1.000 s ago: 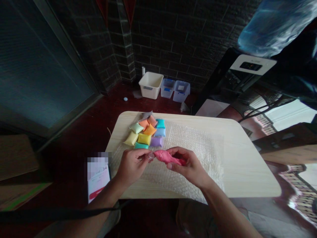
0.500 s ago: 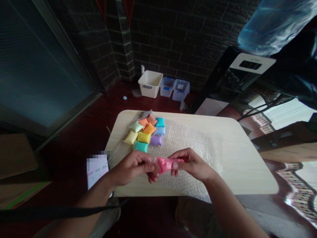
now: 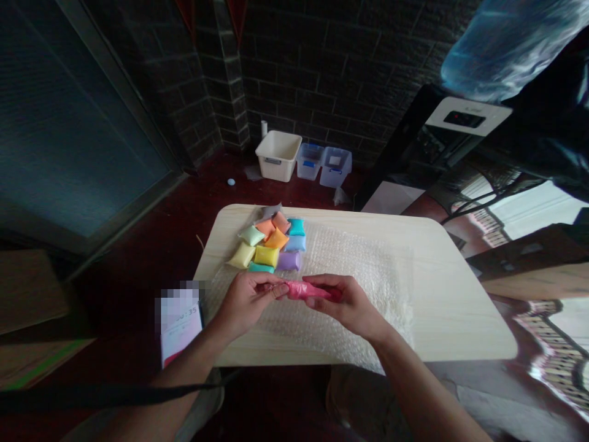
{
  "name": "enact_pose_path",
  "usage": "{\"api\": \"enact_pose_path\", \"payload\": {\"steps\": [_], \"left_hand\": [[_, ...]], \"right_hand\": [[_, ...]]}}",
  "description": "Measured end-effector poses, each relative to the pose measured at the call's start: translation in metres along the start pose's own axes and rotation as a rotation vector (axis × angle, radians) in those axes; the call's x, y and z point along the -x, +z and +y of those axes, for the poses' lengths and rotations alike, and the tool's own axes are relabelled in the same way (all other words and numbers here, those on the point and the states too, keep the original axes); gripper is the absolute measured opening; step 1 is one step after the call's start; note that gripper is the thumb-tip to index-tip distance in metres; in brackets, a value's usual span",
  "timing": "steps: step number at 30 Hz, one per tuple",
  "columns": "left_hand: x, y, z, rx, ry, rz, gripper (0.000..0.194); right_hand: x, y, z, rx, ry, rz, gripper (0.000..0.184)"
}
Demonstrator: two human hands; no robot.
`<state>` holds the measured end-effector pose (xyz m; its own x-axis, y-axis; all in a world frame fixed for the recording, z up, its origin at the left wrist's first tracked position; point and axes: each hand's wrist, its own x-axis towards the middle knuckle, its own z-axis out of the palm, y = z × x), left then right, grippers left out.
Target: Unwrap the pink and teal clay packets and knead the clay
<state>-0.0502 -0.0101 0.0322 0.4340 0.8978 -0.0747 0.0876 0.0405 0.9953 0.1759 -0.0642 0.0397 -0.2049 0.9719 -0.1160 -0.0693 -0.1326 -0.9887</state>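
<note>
Between my two hands is a pink packet [image 3: 301, 290] in clear plastic wrap, held above a sheet of bubble wrap [image 3: 359, 270]. My left hand [image 3: 248, 301] pinches its left end, where the wrap looks twisted and clear. The thumb and fingers of my right hand [image 3: 343, 301] close around the right end, hiding part of it. Just beyond my left hand lie several soft coloured packets: a teal one [image 3: 261, 267], a yellow one [image 3: 267, 256], a purple one [image 3: 289, 260], an orange one [image 3: 277, 238] and others.
The pale wooden table [image 3: 460, 294] carries the bubble wrap and packets. A phone showing a timer [image 3: 180, 328] is by its left edge. On the floor behind stand a cream bin [image 3: 278, 156] and two clear boxes [image 3: 335, 167]. A water dispenser [image 3: 400, 159] stands at the right.
Both hands have risen slightly, away from me, with the pink packet. The packet now looks narrower and lies flatter between the fingers. My left hand covers more of the teal packet.
</note>
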Motion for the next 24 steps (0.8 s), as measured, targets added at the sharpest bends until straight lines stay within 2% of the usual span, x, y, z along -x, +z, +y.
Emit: {"api": "enact_pose_path", "payload": {"steps": [4,8,11,15,19,21,24], "left_hand": [[0.001,0.002,-0.001,0.005,0.002,0.114,0.022],[0.004,0.004,-0.001,0.016,0.034,0.207,0.030],[0.007,0.005,0.002,-0.063,0.082,0.249,0.029],[0.010,0.005,0.009,-0.107,0.139,0.159,0.023],[0.008,0.006,0.013,-0.024,0.075,0.081,0.026],[0.006,0.006,0.011,-0.027,0.053,0.133,0.023],[0.003,0.006,0.005,-0.004,0.024,0.279,0.017]], "right_hand": [[-0.001,0.004,0.004,-0.026,-0.011,0.057,0.035],[-0.002,0.005,0.003,-0.049,0.053,0.104,0.037],[-0.003,0.006,0.004,-0.108,0.096,0.110,0.035],[-0.006,0.005,0.005,-0.124,0.078,0.126,0.034],[-0.006,0.002,0.003,-0.092,0.057,0.141,0.033],[-0.005,0.002,0.002,-0.074,0.044,0.148,0.033],[-0.004,0.005,0.003,-0.050,0.024,0.155,0.036]]}}
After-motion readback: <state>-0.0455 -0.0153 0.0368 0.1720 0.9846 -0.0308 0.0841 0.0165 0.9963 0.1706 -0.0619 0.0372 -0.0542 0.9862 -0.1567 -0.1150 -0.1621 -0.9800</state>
